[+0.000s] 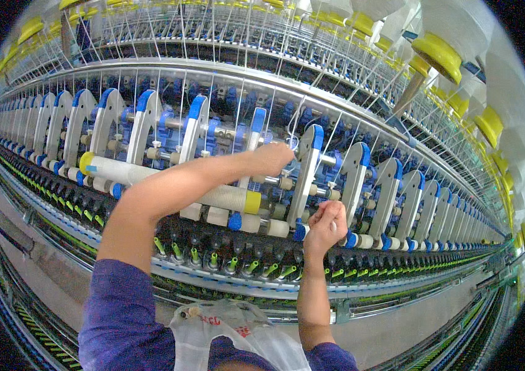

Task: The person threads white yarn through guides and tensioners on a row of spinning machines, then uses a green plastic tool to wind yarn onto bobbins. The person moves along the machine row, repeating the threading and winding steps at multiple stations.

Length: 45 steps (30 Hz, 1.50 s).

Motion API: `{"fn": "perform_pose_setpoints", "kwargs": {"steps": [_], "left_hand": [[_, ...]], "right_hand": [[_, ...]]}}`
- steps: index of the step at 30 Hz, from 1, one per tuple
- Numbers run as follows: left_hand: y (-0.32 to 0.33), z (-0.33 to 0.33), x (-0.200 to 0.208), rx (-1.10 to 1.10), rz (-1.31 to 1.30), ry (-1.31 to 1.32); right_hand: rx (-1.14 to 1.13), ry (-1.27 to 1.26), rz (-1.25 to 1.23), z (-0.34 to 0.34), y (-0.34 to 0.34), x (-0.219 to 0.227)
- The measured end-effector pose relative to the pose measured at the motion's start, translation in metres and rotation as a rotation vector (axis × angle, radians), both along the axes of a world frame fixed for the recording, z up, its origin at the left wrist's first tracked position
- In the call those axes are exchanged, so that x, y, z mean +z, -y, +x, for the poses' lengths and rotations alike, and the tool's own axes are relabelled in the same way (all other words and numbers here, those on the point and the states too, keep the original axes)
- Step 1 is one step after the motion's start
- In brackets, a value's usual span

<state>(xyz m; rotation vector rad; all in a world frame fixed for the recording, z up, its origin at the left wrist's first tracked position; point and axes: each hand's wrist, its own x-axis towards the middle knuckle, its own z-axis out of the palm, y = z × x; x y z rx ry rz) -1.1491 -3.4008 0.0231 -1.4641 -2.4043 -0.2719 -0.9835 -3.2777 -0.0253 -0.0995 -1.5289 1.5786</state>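
My left hand (273,159) is raised with its fingers closed, reaching among the grey, blue-topped arms of a spinning frame. A loop of white roving (293,140) stands at its fingertips and seems pinched there. Lower and to the right, my right hand (327,224) is closed in front of the rollers, between two grey arms (354,179). A small whitish bit shows in its fist, too little to name. Beneath my left forearm lies a long white bobbin (225,199) with yellow ends, across the front of the machine; the forearm hides its middle.
Pale rollers (278,228) with blue parts run along the frame. Below them stands a row of green-tipped spindles (252,268). White roving strands hang from above, and big white bobbins with yellow bases (439,55) hang at the upper right. A whitish apron (238,321) covers my front.
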Motion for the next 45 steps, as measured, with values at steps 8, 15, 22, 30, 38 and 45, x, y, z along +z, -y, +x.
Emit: {"fn": "perform_pose_setpoints", "kwargs": {"steps": [8, 15, 22, 30, 38, 45], "left_hand": [[0.090, 0.174, 0.022, -0.312, -0.146, 0.216], [0.203, 0.217, 0.097, -0.739, 1.429, 0.289], [0.127, 0.182, -0.011, 0.014, 0.751, 0.857], [0.102, 0.206, -0.019, -0.003, 1.097, 0.559], [0.123, 0.200, -0.068, 0.408, 0.864, 0.058], [0.168, 0.221, -0.078, 0.292, 1.027, 0.429]], "right_hand": [[0.378, -0.082, 0.120, 0.055, 0.026, 0.047], [0.870, -0.010, 1.245, 0.083, 0.072, 0.057], [0.737, 0.082, 0.369, 0.049, 0.074, 0.063], [1.342, -0.190, -0.776, 0.035, 0.102, 0.035], [1.258, 0.086, -0.921, 0.069, 0.167, 0.003], [1.150, 0.171, -0.708, 0.077, 0.203, -0.020]]}}
